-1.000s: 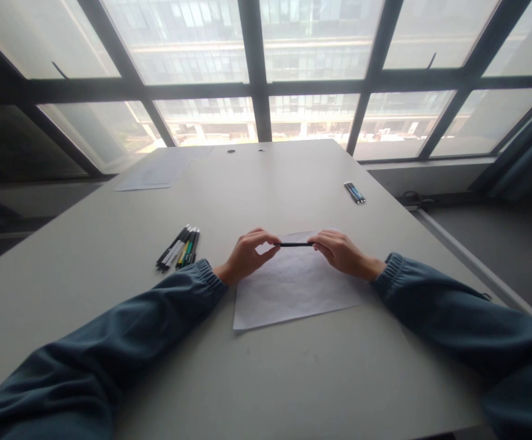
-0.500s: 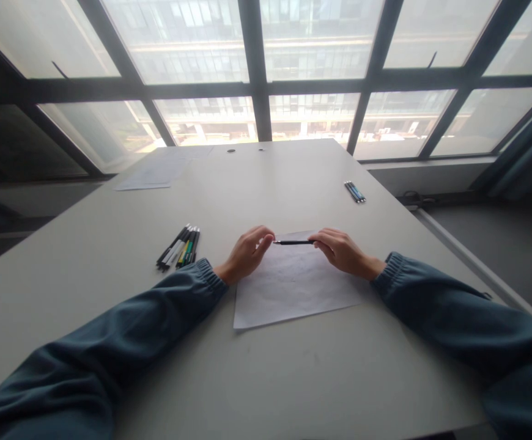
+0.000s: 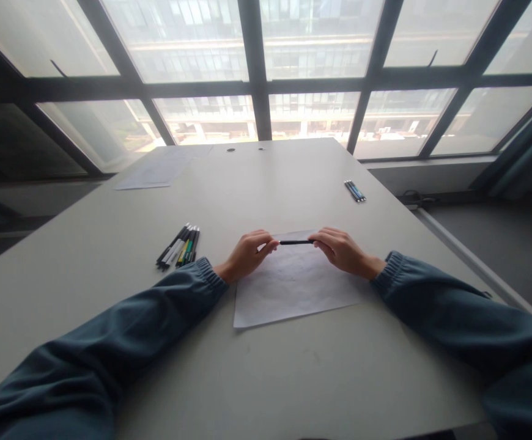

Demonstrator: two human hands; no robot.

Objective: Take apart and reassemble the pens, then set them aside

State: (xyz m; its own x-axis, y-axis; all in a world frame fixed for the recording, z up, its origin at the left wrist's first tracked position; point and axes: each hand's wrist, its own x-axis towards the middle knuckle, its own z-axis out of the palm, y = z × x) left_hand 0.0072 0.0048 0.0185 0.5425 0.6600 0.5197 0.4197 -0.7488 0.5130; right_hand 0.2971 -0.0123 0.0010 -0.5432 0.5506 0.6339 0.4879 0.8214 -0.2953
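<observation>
Pen (image 3: 296, 242) spans level between left hand (image 3: 246, 255) and right hand (image 3: 343, 250), fingertips pinching each end.

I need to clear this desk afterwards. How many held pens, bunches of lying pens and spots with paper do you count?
Held: black pen between left hand and right hand: 1
Lying pen bunches: near bunch, far bunch: 2
Paper: sheet under the hands, far paper: 2
Total: 5
</observation>
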